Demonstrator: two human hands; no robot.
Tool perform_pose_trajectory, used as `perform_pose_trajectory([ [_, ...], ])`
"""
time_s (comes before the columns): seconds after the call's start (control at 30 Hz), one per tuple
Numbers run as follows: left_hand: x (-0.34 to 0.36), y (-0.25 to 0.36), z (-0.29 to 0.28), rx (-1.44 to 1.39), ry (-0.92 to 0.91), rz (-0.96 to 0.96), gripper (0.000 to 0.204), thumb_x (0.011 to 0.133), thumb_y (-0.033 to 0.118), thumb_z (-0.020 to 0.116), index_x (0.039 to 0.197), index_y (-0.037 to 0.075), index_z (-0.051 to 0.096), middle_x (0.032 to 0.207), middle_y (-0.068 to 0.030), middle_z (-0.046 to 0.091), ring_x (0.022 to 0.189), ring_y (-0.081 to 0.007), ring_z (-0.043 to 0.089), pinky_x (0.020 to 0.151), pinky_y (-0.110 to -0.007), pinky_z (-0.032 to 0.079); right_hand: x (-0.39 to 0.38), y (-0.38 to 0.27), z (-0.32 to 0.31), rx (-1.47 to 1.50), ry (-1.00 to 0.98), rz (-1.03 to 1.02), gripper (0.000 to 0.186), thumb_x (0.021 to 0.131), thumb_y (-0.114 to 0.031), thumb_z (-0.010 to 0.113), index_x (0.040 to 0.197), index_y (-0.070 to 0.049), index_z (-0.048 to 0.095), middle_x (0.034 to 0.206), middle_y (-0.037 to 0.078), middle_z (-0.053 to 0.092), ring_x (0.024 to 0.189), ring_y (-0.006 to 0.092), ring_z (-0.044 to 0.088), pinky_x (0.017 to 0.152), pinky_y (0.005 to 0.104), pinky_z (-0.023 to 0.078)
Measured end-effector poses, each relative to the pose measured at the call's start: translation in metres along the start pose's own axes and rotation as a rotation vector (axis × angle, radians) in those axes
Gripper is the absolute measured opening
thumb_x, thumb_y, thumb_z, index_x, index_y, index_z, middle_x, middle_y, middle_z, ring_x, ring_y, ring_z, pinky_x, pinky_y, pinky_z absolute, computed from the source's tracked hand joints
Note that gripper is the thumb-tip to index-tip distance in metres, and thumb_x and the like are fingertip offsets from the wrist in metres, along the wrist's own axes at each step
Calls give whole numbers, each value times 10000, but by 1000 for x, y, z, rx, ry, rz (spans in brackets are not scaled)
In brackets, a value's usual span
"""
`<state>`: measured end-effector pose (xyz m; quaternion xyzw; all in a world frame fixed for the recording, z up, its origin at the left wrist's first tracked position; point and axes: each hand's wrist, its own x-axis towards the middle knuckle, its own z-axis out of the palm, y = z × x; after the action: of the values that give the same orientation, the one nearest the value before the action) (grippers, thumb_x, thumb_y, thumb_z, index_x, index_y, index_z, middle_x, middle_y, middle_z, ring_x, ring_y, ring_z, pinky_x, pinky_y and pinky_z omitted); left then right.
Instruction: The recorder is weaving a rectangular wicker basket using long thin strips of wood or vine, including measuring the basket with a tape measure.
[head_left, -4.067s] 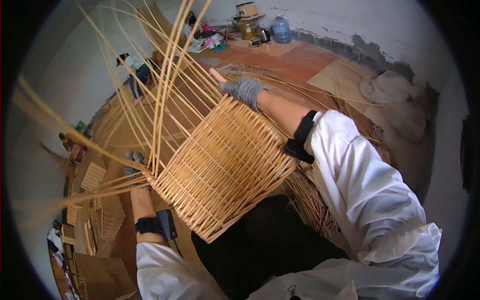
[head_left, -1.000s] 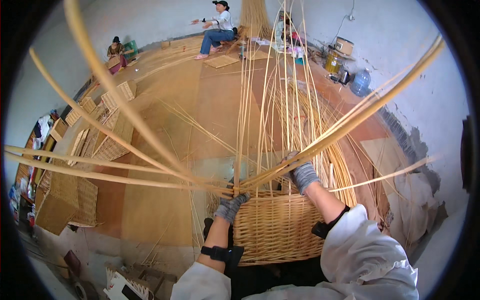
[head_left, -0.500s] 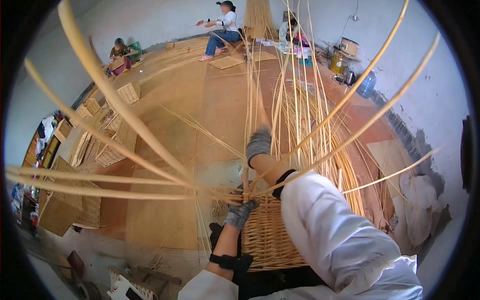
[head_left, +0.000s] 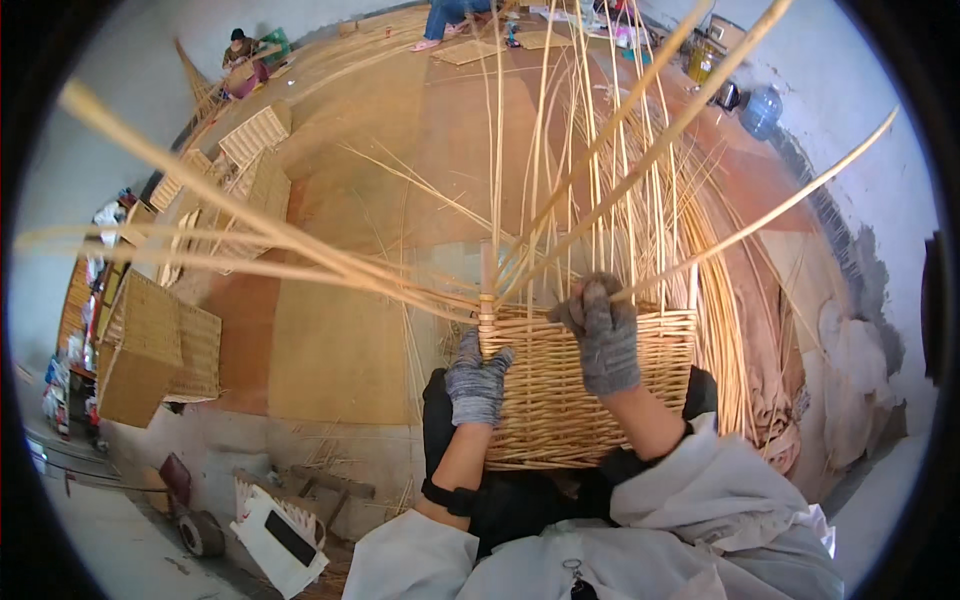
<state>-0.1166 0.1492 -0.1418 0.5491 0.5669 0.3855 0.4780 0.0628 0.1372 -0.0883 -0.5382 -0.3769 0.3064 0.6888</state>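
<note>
A woven wicker basket panel (head_left: 545, 420) rests upright against my lap, with long pale rods (head_left: 655, 150) rising and splaying from its top edge. My left hand (head_left: 478, 385), in a grey knitted glove, is closed on the basket's left corner, beside an upright stick (head_left: 487, 305). My right hand (head_left: 605, 340), also gloved, is curled at the top edge, pinching a rod that runs out to the upper right; its fingertips are partly hidden.
Wicker baskets (head_left: 160, 350) lie along the left. Loose rods (head_left: 725, 350) are heaped to the right. A stool (head_left: 320, 485) and wheel (head_left: 200, 525) sit lower left. Co-workers (head_left: 240, 60) sit at the back, near a water jug (head_left: 762, 110) by the wall.
The basket, earlier tilted across my lap, now stands upright. My right hand has come back down from among the tall rods to the top edge, and the view has tipped downward.
</note>
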Motion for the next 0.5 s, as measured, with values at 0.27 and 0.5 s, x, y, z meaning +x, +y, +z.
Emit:
perform_pose_trajectory([
  [0.27, 21, 73, 41, 701, -181, 371, 328, 879, 239, 508, 1093, -5, 560, 999, -190, 613, 966, -303, 573, 855, -341, 438, 20, 37, -56, 752, 206, 571, 135, 878, -147, 511, 913, -17, 500, 508, 23, 394, 466, 160, 423, 561, 373, 505],
  [0.5, 87, 58, 54, 823, -691, 71, 503, 818, 446, 565, 1073, 14, 574, 985, -184, 614, 919, -307, 569, 820, -361, 432, 18, 39, -102, 803, 135, 355, 69, 867, -87, 541, 860, -36, 496, 645, 65, 533, 636, 220, 566, 763, 482, 507],
])
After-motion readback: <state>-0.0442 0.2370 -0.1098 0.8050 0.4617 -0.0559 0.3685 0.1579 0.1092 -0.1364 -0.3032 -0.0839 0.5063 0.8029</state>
